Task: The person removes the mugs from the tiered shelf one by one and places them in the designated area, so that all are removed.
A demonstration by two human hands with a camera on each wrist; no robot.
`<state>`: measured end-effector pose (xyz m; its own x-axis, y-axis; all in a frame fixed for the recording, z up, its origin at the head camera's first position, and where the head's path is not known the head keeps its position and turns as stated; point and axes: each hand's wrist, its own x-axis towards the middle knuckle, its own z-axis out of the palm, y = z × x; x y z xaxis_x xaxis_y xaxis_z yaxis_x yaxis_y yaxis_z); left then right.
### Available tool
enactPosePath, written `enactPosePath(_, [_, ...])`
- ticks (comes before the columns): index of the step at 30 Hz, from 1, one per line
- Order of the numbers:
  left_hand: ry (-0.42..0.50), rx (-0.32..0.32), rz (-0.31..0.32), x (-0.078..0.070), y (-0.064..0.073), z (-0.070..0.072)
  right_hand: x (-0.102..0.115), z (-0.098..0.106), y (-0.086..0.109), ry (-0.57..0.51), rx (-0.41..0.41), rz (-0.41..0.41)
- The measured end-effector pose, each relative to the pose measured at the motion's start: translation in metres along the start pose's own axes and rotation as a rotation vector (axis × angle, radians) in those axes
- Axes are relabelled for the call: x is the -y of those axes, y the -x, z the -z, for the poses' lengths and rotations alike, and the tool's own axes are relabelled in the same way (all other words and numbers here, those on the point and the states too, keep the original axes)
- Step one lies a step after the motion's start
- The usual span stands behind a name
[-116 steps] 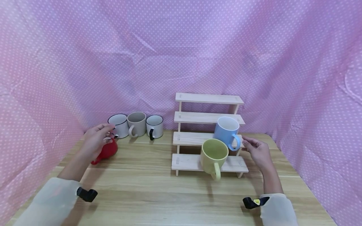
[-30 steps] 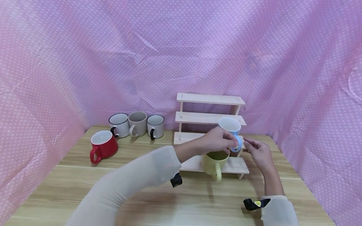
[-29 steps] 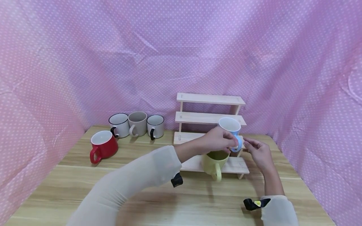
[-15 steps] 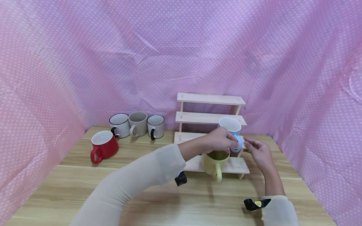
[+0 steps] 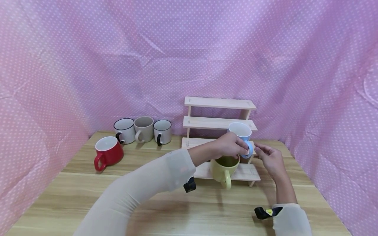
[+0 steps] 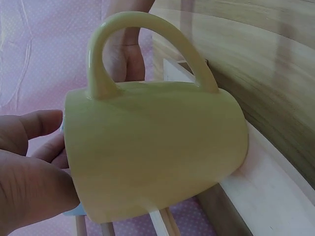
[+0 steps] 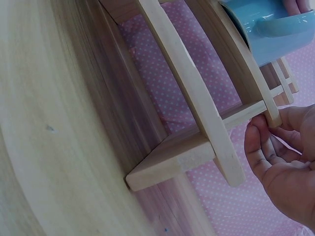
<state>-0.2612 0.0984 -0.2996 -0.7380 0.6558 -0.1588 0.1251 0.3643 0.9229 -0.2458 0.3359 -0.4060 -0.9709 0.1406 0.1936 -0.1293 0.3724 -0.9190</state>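
A light blue mug (image 5: 240, 129) with a white inside stands on the second board from the bottom of a wooden stepped rack (image 5: 217, 123). My left hand (image 5: 228, 146) reaches across in front of that mug, its fingertips gripping near the mug's handle. Below the hand, a yellow-green mug (image 5: 221, 172) sits on the lowest board, its handle toward me; it hides part of the left hand in the left wrist view. At the rack's right side, my right hand (image 5: 271, 160) pinches the end of the light blue mug's board, and the fingertips (image 7: 256, 130) show there in the right wrist view.
On the left of the wooden table (image 5: 88, 196) stands a red mug (image 5: 110, 154). Behind it are a white mug (image 5: 126, 133), a beige mug (image 5: 146, 131) and a smaller white mug (image 5: 164, 131), side by side. A pink dotted cloth (image 5: 165, 65) hangs behind and at both sides.
My left hand has left the red mug, now upright, and moved right to the light blue mug. During the last second it has stayed nearly still there. My right hand keeps its place.
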Motion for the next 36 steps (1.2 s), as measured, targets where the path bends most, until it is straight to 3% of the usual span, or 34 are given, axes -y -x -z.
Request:
enactPosePath(5, [0.018,0.018,0.038,-0.001,-0.002,-0.001,-0.002,0.0,-0.002,-0.017,0.003,-0.005])
enactPosePath(13, [0.233,0.145,0.149,0.006,-0.01,0.002,-0.001,0.0,-0.002,-0.015,0.009,0.001])
enactPosePath(22, [0.216,0.215,0.153,0.01,-0.014,0.001,0.001,0.0,-0.001,-0.016,0.02,0.005])
enactPosePath(25, [0.213,0.22,0.139,0.011,-0.014,0.0,0.0,0.0,0.0,-0.02,0.026,0.009])
enactPosePath(36, [0.272,0.143,0.116,0.01,-0.014,-0.005,-0.003,0.001,-0.002,-0.031,0.009,0.005])
